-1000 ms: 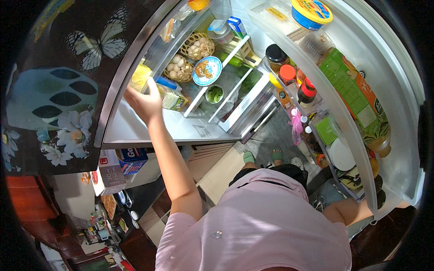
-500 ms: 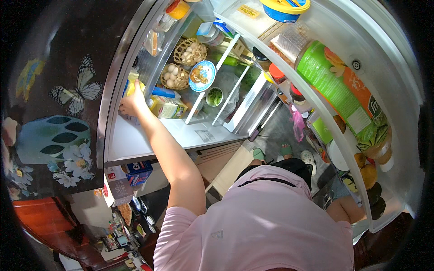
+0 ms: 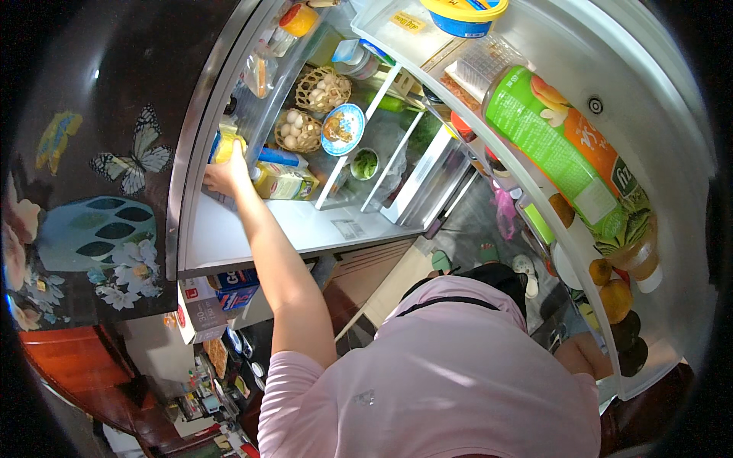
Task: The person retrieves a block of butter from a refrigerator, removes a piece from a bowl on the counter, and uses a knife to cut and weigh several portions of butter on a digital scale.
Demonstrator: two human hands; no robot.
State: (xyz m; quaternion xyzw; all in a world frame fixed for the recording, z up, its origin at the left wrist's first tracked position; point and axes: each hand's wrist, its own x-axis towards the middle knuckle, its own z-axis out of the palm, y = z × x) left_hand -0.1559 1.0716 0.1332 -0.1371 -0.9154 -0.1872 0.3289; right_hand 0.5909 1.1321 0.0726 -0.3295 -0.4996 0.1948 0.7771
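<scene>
My left hand [image 3: 226, 177] reaches onto the top shelf of an open fridge. Its fingers are closed around a yellow package [image 3: 224, 148] close to the side wall; part of it is covered by the hand, and its exact kind does not show. Beside the wrist lie a yellow-capped bottle [image 3: 263, 172] and a yellow-and-white carton [image 3: 292, 183]. Behind them sit two woven baskets of eggs, one nearer [image 3: 296, 130] and one farther [image 3: 323, 88], and a blue-rimmed plate of food [image 3: 342, 128]. The open door hides my right hand; only its forearm [image 3: 578, 356] shows.
A cup of greens [image 3: 364, 163] stands by the white shelf bars. On the right, door shelves hold a large green-and-orange bottle [image 3: 561, 145], a blue tub with yellow lid [image 3: 464, 17] and round fruits [image 3: 615, 301]. Boxes [image 3: 205, 309] stand below the fridge's left side.
The view has shifted slightly, and the door's contents sit a little farther left in it. My left hand stays at the yellow package, its grip much the same.
</scene>
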